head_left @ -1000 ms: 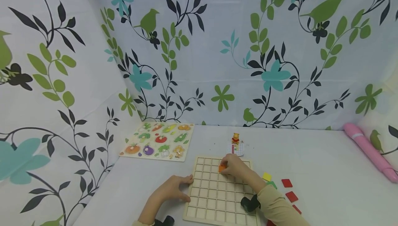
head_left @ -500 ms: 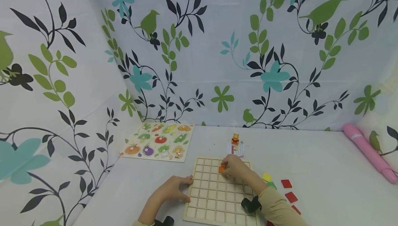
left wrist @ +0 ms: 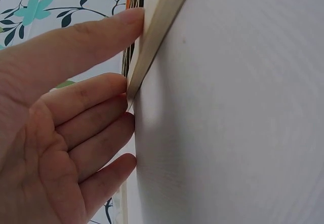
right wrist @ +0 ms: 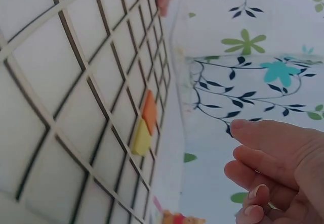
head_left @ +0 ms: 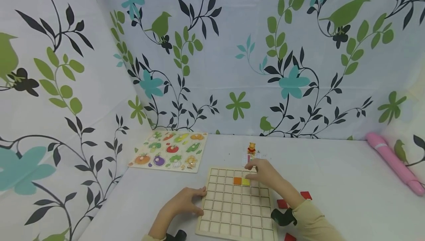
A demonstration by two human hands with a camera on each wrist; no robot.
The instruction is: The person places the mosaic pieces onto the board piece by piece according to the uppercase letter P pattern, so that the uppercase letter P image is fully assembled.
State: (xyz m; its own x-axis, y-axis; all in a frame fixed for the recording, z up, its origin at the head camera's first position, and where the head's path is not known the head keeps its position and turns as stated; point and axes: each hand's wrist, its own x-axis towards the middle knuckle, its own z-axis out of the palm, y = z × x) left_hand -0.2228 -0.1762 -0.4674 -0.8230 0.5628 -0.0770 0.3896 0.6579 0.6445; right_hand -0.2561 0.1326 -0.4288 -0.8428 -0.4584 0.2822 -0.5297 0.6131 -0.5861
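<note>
A wooden grid board (head_left: 220, 208) lies on the table, with an orange tile (head_left: 237, 181) and a yellow tile (head_left: 245, 181) side by side in neighbouring cells near its far edge. My right hand (head_left: 263, 174) hovers just right of the yellow tile. In the right wrist view this hand (right wrist: 283, 168) is apart from the board, its fingers loosely bent with nothing between them. My left hand (head_left: 184, 201) rests against the board's left edge. In the left wrist view the thumb and fingertips of the left hand (left wrist: 66, 128) touch the board's side, fingers nearly straight.
Red tiles (head_left: 306, 195) lie right of the board, partly hidden by the right forearm. Behind the board stand a small bear figure (head_left: 251, 148) and a printed card (head_left: 245, 159). A vegetable puzzle board (head_left: 170, 150) lies back left; a pink tube (head_left: 395, 161) lies far right.
My right hand has lifted off the orange tile and moved right, uncovering the yellow tile beside it. The forearm now covers the loose yellow and green tiles' spot. My left hand has stayed put.
</note>
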